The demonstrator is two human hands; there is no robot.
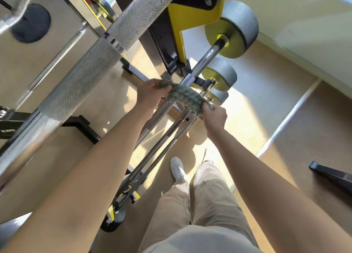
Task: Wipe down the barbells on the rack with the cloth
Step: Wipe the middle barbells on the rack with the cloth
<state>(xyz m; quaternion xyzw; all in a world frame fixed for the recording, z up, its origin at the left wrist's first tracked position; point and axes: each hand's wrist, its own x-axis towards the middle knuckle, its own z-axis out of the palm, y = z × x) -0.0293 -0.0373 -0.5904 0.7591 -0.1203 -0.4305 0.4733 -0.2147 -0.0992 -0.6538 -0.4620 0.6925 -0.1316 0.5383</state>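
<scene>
**Cloth across mid-rack barbell, both hands on it**

Cloth (183, 96): grey-green, bunched into a band, lying over the shaft of a fixed-weight barbell (206, 57) partway down the rack (176, 18). It touches the shaft on the knurled stretch.

Left hand (149, 95): grips the cloth's left end with fingers curled round it, left of the shaft.

Right hand (214, 117): fingers closed on the cloth's right end, right of the shaft and a bit nearer.

The cloth spans between the two hands.

The barbell runs far-right to near-left. Its round grey end weight (242, 22) has a yellow face and sits at far right. Two smaller end weights sit lower on the rack, just right of the cloth.

Thinner bars (171, 138) sit on lower pegs underneath, nearer than the cloth.

A thick knurled bar (91, 66) crosses the upper left, closest to the camera. Its near end is blurred.

The rack is black with yellow brackets.

The floor (285, 100) is tan with sunlit patches. Beige trousers (205, 205) and one white shoe (177, 168) show at bottom centre.
</scene>
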